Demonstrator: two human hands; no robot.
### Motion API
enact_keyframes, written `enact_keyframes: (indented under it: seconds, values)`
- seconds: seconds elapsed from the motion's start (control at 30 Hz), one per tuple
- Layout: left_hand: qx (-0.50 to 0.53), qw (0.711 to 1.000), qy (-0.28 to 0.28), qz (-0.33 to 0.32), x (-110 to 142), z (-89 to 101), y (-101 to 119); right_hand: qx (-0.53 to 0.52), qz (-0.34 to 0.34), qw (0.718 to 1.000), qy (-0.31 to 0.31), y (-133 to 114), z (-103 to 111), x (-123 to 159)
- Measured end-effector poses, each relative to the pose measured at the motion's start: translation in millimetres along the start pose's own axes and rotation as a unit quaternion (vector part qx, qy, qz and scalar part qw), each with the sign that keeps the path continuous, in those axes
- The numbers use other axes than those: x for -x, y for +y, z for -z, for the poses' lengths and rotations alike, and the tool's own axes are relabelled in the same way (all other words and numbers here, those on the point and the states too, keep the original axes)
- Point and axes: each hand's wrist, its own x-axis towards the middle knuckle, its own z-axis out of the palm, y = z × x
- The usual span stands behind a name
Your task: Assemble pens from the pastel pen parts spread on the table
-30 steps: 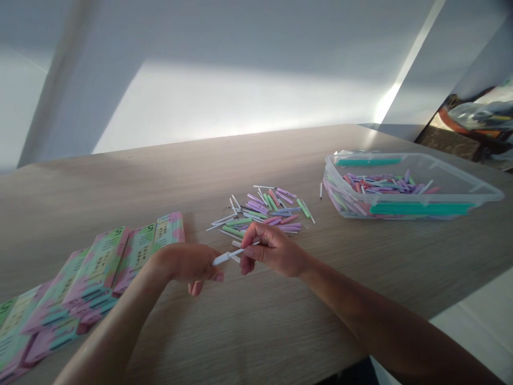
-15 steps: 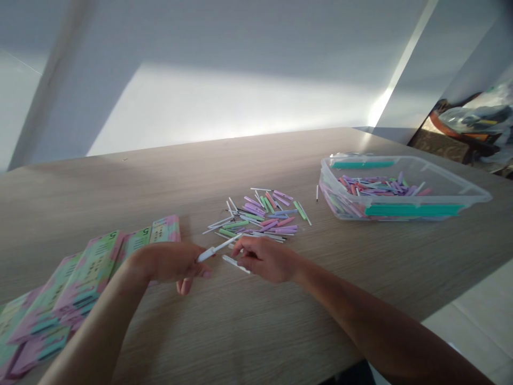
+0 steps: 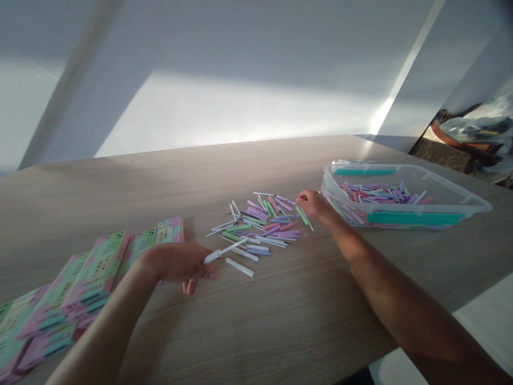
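Note:
My left hand [image 3: 182, 264] is closed on a white pen barrel [image 3: 212, 257], from which a slim white refill-like stick [image 3: 235, 245] points up and right towards the pile. My right hand [image 3: 311, 203] is at the pile's right edge, its fingers pinched together. Whatever they hold, if anything, is hidden. Just below its fingers are a green pen piece [image 3: 302, 215] and a thin white stick [image 3: 307, 218]. The pile of purple, green, pink, blue and white pen pieces [image 3: 256, 216] lies between my hands. A loose white piece [image 3: 239, 267] lies in front of it, untouched.
On the right stands a clear plastic bin [image 3: 401, 211] with teal handles, holding many similar coloured pieces. Stacked pink and green printed boxes [image 3: 96, 267] line the left side, partly behind my left forearm. A wall [image 3: 224, 107] rises behind the wooden table [image 3: 208, 331].
My right hand has moved right and away from me, from the loose white piece to the pile's right edge. My left hand still holds the pen barrel in nearly the same place.

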Motion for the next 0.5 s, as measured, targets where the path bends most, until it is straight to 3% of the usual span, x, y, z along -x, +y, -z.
enact_keyframes:
  seconds: [0.17,0.5]
  values:
    - [-0.002,1.000,-0.010,0.001,1,2.1,1,0.062,-0.027,0.997,-0.044,-9,-13,-6]
    - [-0.010,1.000,0.016,0.009,2,-1.0,4,0.152,-0.045,0.961,-0.225,-44,-38,-38]
